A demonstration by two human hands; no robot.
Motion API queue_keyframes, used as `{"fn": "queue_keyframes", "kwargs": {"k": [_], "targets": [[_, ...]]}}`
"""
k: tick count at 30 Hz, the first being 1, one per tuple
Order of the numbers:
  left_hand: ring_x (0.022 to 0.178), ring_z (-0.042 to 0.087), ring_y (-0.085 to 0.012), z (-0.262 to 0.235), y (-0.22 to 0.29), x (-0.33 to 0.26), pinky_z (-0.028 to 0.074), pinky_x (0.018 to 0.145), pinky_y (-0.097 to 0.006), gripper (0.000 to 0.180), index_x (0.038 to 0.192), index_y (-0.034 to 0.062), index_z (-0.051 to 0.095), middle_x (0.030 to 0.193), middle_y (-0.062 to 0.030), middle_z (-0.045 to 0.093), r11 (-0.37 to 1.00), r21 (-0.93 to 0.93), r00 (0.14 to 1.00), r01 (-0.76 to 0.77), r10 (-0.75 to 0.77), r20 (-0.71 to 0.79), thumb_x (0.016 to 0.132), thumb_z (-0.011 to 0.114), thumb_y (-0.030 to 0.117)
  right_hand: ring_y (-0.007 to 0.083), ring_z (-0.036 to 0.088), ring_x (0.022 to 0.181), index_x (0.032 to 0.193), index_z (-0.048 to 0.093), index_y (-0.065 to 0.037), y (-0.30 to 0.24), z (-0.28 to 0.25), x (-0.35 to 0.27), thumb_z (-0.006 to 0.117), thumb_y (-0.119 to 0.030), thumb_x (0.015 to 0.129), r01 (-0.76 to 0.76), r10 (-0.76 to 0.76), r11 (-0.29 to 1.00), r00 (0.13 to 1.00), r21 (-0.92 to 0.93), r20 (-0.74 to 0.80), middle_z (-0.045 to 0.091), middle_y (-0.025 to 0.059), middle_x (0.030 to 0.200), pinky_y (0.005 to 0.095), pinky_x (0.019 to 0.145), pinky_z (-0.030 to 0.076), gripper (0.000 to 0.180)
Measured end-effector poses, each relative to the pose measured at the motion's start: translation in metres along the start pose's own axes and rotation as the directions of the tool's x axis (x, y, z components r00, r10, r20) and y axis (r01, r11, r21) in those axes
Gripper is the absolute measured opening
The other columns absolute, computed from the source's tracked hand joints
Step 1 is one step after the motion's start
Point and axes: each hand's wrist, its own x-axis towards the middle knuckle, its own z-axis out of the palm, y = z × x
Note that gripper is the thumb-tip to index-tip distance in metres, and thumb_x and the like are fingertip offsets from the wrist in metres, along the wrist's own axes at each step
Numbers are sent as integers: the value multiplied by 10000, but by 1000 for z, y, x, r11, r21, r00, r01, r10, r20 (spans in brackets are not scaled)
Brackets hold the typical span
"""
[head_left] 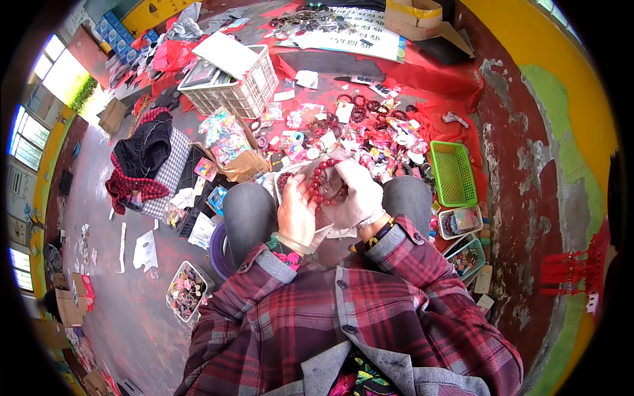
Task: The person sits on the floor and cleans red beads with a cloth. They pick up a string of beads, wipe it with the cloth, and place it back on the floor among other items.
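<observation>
Between my knees I hold up a bracelet of round red beads. My right hand, in a whitish glove, is closed on its right side. The bare fingers of my left hand are curled against the left side of the same beads. Just beyond my left fingertips lie darker red beads. Under both hands a pale container or plastic sheet shows in part, mostly covered by them.
Ahead spreads a heap of small trinkets and packets with more dark bead bracelets. To the right are a green basket and smaller trays. Left are an open carton, a white crate, a purple tub and a trinket basket.
</observation>
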Motion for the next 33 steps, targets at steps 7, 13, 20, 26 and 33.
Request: {"fn": "queue_keyframes", "kwargs": {"k": [7,13,20,26,33], "targets": [[1064,529,-223,-8,-42,24,403,950,-372,426,1246,35,420,1203,-105,514,871,-334,901,-359,417,120,956,357,342,336,431,1199,1196,456,46,-37,35,-19,393,-185,913,-489,280,551,872,676,403,485,233,1212,358,978,364,371],[1230,385,-224,-32,-36,26,280,1051,-347,478,1344,5,304,1345,-128,387,973,-176,917,147,-67,392,970,271,300,356,147,1347,1368,333,-114,-6,46,-18,366,-380,925,-291,268,956,914,33,306,227,185,1437,545,1054,90,518],[1191,420,-187,15,10,12,300,1023,-325,490,1329,18,361,1295,-107,448,939,-299,950,172,-77,304,976,270,346,368,232,1315,1350,332,-34,-14,38,-21,411,-267,921,-261,185,921,946,289,266,311,219,1376,446,1081,148,495],[1225,394,-242,-15,-1,8,296,1041,-377,502,1376,57,263,1328,-118,399,967,37,881,-251,213,422,960,252,338,400,231,1303,1337,347,-47,-32,31,7,450,-255,890,-39,-2,993,942,114,335,303,226,1371,534,1049,153,503],[1225,394,-256,6,14,9,295,1037,-405,533,1358,83,316,1335,-136,395,954,-255,947,160,-75,312,954,261,425,398,304,1262,1298,396,-15,-25,34,8,473,-195,872,-198,152,956,966,218,210,371,259,1303,444,1056,225,468]]}}
